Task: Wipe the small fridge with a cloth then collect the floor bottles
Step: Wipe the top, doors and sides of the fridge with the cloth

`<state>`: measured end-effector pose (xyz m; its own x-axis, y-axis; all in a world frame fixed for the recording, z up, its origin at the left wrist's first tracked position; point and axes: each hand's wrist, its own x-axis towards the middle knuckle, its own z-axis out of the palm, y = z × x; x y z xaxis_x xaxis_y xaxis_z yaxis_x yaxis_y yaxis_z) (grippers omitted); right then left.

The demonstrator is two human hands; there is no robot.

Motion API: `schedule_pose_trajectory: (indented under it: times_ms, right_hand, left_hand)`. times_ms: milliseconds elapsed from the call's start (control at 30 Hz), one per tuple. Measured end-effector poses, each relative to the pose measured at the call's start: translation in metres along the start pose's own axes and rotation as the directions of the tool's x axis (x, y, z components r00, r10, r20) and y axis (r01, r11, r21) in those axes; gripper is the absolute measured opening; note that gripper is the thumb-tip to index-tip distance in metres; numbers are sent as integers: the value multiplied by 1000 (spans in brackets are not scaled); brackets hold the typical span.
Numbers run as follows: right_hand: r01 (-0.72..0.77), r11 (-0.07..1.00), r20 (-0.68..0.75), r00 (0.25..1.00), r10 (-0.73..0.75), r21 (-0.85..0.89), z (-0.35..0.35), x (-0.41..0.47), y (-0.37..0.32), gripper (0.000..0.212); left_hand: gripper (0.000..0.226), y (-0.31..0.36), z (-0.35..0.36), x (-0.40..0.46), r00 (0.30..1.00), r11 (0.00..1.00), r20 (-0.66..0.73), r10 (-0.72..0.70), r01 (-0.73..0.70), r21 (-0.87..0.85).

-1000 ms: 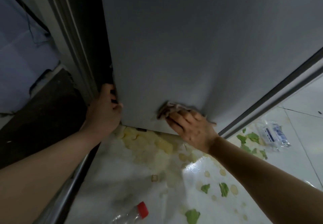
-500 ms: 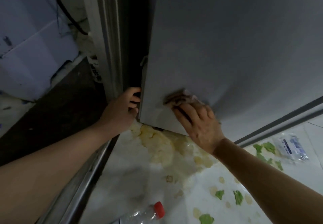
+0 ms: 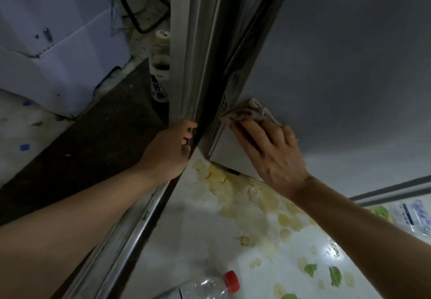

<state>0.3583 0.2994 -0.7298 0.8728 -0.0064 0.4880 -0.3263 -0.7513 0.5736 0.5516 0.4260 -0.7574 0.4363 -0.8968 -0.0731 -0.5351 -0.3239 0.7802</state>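
The small grey fridge (image 3: 349, 70) fills the upper right of the head view. My right hand (image 3: 270, 151) presses a crumpled brownish cloth (image 3: 247, 113) flat against the fridge's lower left corner, fingers straight. My left hand (image 3: 171, 149) grips the edge of the pale door frame (image 3: 186, 53) beside the fridge, fingers curled round it. A clear plastic bottle with a red cap (image 3: 210, 286) lies on the floor at the bottom edge. A second bottle (image 3: 159, 65) with a pale cap and dark label stands behind the frame.
The white floor (image 3: 198, 228) has yellow stains and green patches. A metal threshold rail (image 3: 130, 235) runs diagonally beside a dark floor strip. A white appliance (image 3: 53, 49) stands at the upper left with cables behind. A plastic packet (image 3: 412, 214) lies at the right.
My right hand has slid the cloth left to the fridge's corner edge. My left hand has shifted from the fridge's edge onto the door frame. The view has swung, revealing the standing bottle.
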Motion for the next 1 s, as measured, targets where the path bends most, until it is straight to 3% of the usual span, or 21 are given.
schedule_pose_trajectory:
  times_ms: [100, 167, 267, 333, 467, 567, 633, 733, 900, 1000]
  right_hand:
    - [187, 982, 143, 973, -179, -41, 24, -13, -17, 44]
    - [337, 941, 355, 880, -316, 1, 38, -25, -35, 65]
    - [417, 908, 602, 718, -348, 27, 44, -27, -62, 77]
    - [393, 919, 586, 745, -319, 0, 42, -24, -65, 70]
    - [83, 996, 251, 965, -76, -20, 25, -16, -43, 47]
    - [31, 999, 131, 991, -28, -22, 25, -22, -34, 42]
    - [100, 995, 180, 979, -101, 14, 35, -23, -39, 44]
    - [252, 965, 370, 892, -259, 68, 52, -25, -64, 57]
    - [352, 931, 517, 780, -351, 102, 69, -25, -85, 41]
    - [368, 925, 534, 765, -360, 96, 66, -39, -73, 45]
  left_hand:
    - [45, -2, 1, -1, 1000, 1000, 19, -21, 21, 14]
    - [45, -2, 1, -2, 999, 999, 26, -35, 34, 25]
    - [42, -6, -3, -6, 1000, 999, 12, -11, 10, 44]
    - [41, -9, -6, -7, 1000, 998, 6, -1, 1, 58]
    - [39, -15, -6, -6, 1000, 998, 6, -27, 27, 62]
    - [39, -16, -1, -4, 999, 997, 17, -48, 47, 54]
    - [39, -16, 3, -2, 997, 997, 29, -72, 70, 43]
    - [40, -17, 7, -3, 997, 997, 46, -68, 66, 50]
    - [39, -15, 6, -4, 998, 995, 26, -49, 46, 90]
    - [41, -7, 10, -3, 998, 994, 36, -42, 38, 102]
